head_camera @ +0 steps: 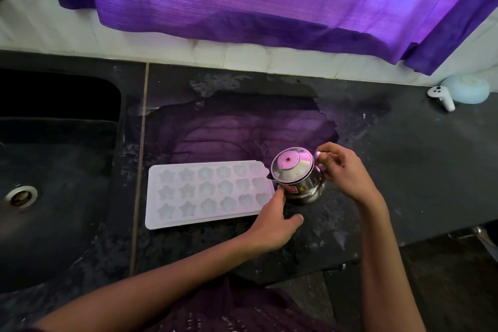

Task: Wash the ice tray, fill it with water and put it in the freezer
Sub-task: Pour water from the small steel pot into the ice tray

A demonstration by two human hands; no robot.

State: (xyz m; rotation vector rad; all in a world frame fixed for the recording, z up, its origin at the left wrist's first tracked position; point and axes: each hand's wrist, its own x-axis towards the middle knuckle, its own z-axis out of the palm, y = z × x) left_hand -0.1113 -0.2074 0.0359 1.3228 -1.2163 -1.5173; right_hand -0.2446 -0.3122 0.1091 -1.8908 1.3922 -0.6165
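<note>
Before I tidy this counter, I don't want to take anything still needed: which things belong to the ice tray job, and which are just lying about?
In use:
ice tray
steel kettle, held by right hand, left hand touching it
sink

Lying about:
white controller
pale blue round object

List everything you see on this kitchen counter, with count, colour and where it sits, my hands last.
ice tray: one, white, flat on the counter right of the sink
steel kettle: one, silver, lidded, at the tray's right end
counter: one, dark stone, wet patch behind the tray
sink: one, dark, far left
curtain: one, purple, hanging above the counter
controller: one, white, back right
round object: one, pale blue, beside the controller
left hand: touches the kettle's side
right hand: grips the kettle's handle
</note>
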